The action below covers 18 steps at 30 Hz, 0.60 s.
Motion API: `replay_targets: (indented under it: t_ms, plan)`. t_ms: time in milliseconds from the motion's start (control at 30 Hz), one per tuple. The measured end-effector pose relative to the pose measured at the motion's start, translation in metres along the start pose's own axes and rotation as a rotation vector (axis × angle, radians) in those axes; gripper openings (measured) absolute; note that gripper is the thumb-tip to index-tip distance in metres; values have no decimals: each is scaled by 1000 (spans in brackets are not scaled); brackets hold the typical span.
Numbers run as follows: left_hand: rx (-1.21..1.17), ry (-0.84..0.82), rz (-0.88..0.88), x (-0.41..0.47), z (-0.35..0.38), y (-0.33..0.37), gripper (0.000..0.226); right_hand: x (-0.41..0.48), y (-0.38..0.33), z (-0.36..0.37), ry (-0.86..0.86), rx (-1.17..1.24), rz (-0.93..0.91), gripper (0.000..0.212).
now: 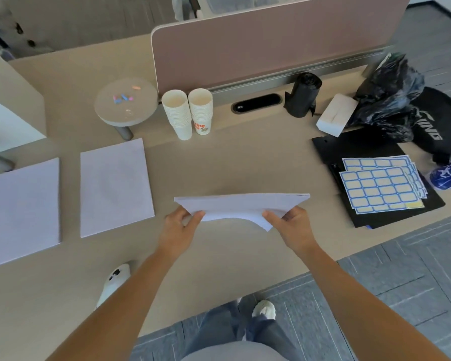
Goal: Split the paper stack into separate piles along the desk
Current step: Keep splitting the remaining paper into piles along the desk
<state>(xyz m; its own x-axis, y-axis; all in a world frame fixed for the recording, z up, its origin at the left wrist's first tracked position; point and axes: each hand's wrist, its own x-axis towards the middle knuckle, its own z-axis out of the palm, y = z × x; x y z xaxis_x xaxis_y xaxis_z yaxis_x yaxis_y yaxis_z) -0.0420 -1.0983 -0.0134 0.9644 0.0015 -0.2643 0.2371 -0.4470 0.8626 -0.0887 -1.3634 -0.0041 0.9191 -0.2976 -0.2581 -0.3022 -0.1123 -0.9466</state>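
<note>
Both hands hold a paper stack (241, 205) above a beige desk (219, 165), in front of the twin columns of paper cups (188, 113) and on the person's side of them. The left hand (182, 222) pinches the stack's near left edge between thumb and fingers. The right hand (290, 221) grips the near right corner the same way, and the sheets bow between the two grips. Two flat paper piles lie on the desk left of the cups and nearer the person: the near pile (115, 188) just left of them, the far pile (22, 212) farther left, with a gap between. Immediately left of the cups stands a small round stand (126, 102) carrying coloured bits. Right of the cups are a black bag roll (303, 93), a white box (336, 115), and blue-bordered label sheets (380, 186) on a black folder (328, 149). Behind the cups rises a pink divider panel (271, 48).
</note>
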Motion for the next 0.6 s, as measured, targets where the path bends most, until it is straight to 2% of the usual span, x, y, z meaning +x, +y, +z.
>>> replay_targets:
  t_ms: [100, 167, 233, 300, 367, 500, 600]
  plan:
    - [45, 79, -14, 0, -8, 2, 9, 0, 3, -15, 30, -114, -9, 13]
    - [29, 132, 6, 0, -15, 4, 18, -2, 0, -24, 17, -200, -34, 19]
    - [14, 138, -21, 2, -22, 4, 12, -1, -7, -29, 3, -233, -89, 27]
    - [2, 110, -46, 5, -27, 7, 33, 5, -15, -29, -4, -217, -112, 41]
    - [0, 92, -21, 9, -32, 19, 45, 14, -23, -30, -13, -204, -112, 29]
    - [-42, -2, 40, 19, -43, 53, 14, 32, -50, -33, -18, -165, -89, 14]
    - [-48, -57, 52, 34, -50, 69, 7, 45, -65, -36, -18, -148, -88, 39]
